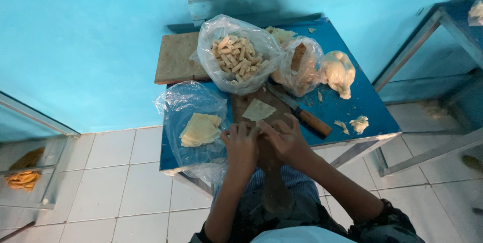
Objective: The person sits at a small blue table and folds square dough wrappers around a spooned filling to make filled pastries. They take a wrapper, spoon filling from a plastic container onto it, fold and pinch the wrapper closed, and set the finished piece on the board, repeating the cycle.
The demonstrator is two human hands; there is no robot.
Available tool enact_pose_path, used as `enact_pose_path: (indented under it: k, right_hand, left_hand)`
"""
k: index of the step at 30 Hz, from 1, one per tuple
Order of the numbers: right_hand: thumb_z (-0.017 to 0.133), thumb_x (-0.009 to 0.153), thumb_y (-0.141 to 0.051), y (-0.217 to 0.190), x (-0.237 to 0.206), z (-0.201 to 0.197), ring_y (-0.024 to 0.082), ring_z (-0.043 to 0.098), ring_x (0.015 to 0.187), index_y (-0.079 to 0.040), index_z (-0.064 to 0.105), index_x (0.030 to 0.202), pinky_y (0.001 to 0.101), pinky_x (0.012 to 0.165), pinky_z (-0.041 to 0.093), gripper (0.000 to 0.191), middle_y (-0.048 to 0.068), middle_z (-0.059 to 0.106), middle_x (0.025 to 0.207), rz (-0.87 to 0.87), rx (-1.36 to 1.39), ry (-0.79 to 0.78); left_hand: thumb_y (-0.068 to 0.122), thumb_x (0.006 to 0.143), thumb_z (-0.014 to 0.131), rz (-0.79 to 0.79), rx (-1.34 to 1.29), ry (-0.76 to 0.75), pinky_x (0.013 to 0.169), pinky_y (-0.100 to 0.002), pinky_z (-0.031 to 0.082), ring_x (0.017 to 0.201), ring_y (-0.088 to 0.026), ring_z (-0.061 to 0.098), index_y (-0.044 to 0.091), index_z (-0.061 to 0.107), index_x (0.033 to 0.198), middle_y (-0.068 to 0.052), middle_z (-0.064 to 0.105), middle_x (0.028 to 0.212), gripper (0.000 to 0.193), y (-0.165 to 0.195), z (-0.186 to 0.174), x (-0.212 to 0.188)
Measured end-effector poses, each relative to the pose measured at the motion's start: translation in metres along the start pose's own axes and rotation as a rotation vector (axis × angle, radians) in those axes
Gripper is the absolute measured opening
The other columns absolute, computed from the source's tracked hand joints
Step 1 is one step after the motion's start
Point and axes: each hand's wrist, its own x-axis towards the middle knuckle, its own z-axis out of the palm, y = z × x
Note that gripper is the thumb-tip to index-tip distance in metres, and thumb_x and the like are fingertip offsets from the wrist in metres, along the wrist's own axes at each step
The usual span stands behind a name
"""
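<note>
A: Both hands meet at the near edge of the small blue desk (375, 117). The left hand (240, 146) and the right hand (288, 142) press together over something on the brown wooden board (246, 103), fingers curled and touching.

B: Closed on what?

A: Hard to tell; the piece is hidden under the fingers, so whether either grip really pinches it stays unclear. A pale square dough sheet (258, 109) lies just beyond the fingertips.

B: How should the rolling go?

A: Probably tight and even, both thumbs pushing together, to match the short rolls in the clear plastic bag (236, 59) at the far edge. The wooden-handled knife (302, 113) lies close to the right hand, so that hand needs care.
</note>
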Motion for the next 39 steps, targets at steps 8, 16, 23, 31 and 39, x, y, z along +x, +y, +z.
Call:
enact_pose_path:
  k: [8,16,23,31,39]
  right_hand:
    - [0.067,0.09,-0.01,0.022,0.027,0.019,0.032,0.058,0.13,-0.006,0.041,0.154,0.0735,0.114,0.02,0.07,0.008,0.073,0.115,0.08,0.0,-0.175]
    - [0.078,0.09,-0.01,0.027,0.028,0.011,0.016,0.073,0.11,-0.009,0.035,0.161,0.0398,0.107,0.05,0.083,0.009,0.079,0.11,0.518,0.809,-0.045]
    - [0.071,0.092,-0.003,0.032,0.031,-0.002,0.021,0.069,0.111,-0.007,0.034,0.16,0.0346,0.091,0.059,0.078,0.012,0.061,0.141,0.522,1.341,-0.214]
    - [0.075,0.091,-0.018,0.103,0.1,-0.038,0.025,0.075,0.109,-0.013,0.034,0.159,0.039,0.095,0.062,0.079,0.018,0.077,0.12,0.541,1.032,-0.35]
    - [0.07,0.089,-0.004,0.152,0.09,-0.027,0.04,0.074,0.085,-0.007,0.057,0.14,0.0471,0.071,0.06,0.053,0.021,0.075,0.096,0.521,0.027,0.207]
  left_hand:
    - [0.013,0.087,0.064,-0.136,0.081,0.105,0.093,-0.054,0.038,0.114,-0.036,0.053,0.008,0.066,0.124,-0.014,0.058,0.126,0.037,-0.005,0.007,0.022]
    - [0.016,0.087,0.076,-0.143,-0.416,0.169,0.097,-0.051,0.042,0.119,-0.039,0.056,0.008,0.061,0.134,-0.016,0.058,0.123,0.05,0.0,-0.035,0.018]
    - [0.026,0.091,0.077,-0.139,-0.497,0.147,0.095,-0.049,0.046,0.115,-0.038,0.059,0.006,0.059,0.132,-0.015,0.061,0.121,0.049,0.0,-0.041,0.02]
    - [0.033,0.095,0.073,-0.238,-0.282,0.135,0.091,-0.05,0.047,0.109,-0.036,0.061,0.007,0.069,0.121,-0.012,0.064,0.118,0.037,-0.02,-0.02,0.019]
    - [0.03,0.085,0.076,-0.25,0.037,-0.009,0.087,-0.053,0.047,0.109,-0.039,0.056,0.002,0.068,0.111,-0.017,0.061,0.115,0.039,-0.022,0.017,0.028]
